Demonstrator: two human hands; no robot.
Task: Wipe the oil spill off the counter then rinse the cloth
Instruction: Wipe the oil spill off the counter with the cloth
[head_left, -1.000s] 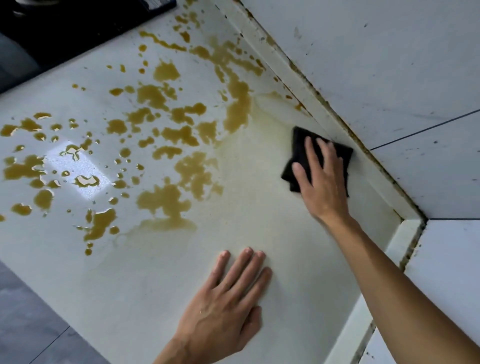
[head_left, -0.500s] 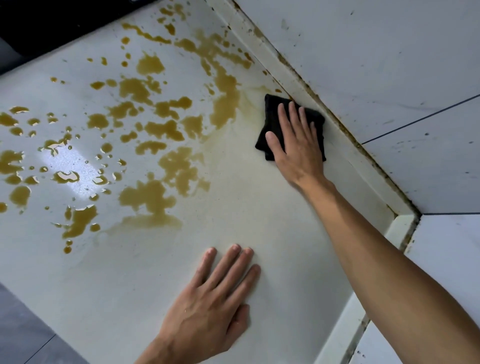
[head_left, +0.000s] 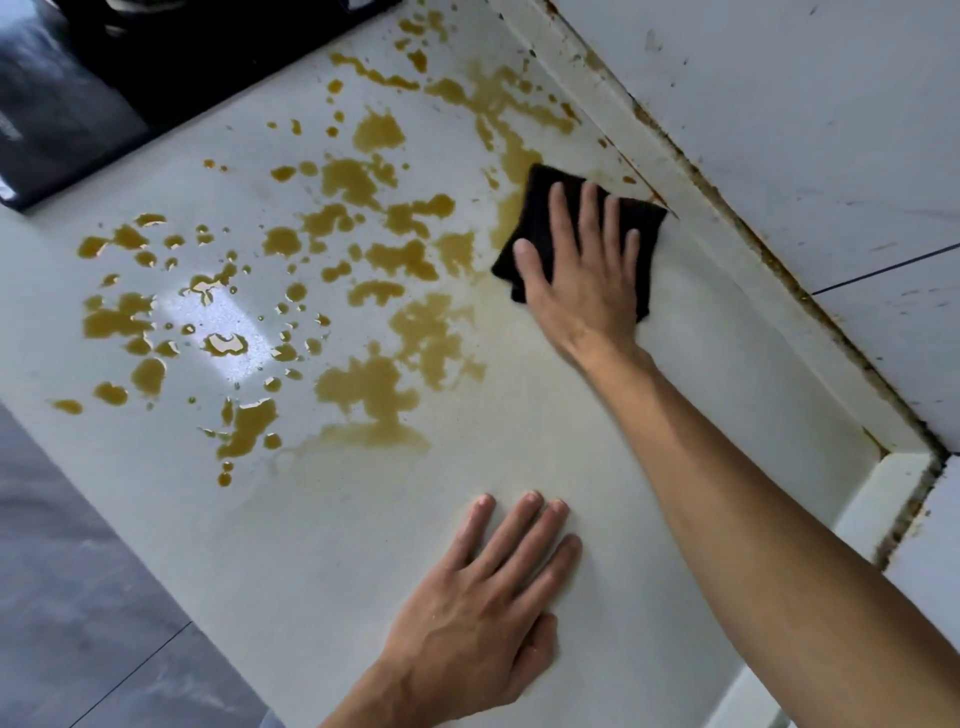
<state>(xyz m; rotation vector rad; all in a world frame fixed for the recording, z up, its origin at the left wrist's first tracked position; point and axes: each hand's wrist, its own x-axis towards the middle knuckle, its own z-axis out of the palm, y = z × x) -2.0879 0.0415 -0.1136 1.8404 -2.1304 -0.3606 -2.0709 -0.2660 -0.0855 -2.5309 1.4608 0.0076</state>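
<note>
White counter (head_left: 519, 467) fills most of the view, with a raised white edge (head_left: 691, 171) along the back and grey-white wall tiles (head_left: 805, 104) above it. Brown grime sits in the crack between the edge and the tiles. Yellow-brown oil (head_left: 363, 384) lies on the counter in many blobs and drops, mostly on the left and middle part. A thin yellow smear covers the counter near the hands. A black stove top (head_left: 130, 78) shows in the far left corner.

The black cloth (head_left: 535, 208) lies flat on the counter, just beside the raised edge, touching the oil. The right hand (head_left: 582, 275) presses down on it with straight, slightly spread fingers. The left hand (head_left: 483, 613) rests flat on the bare counter, well apart from the cloth, fingers straight and close together.
</note>
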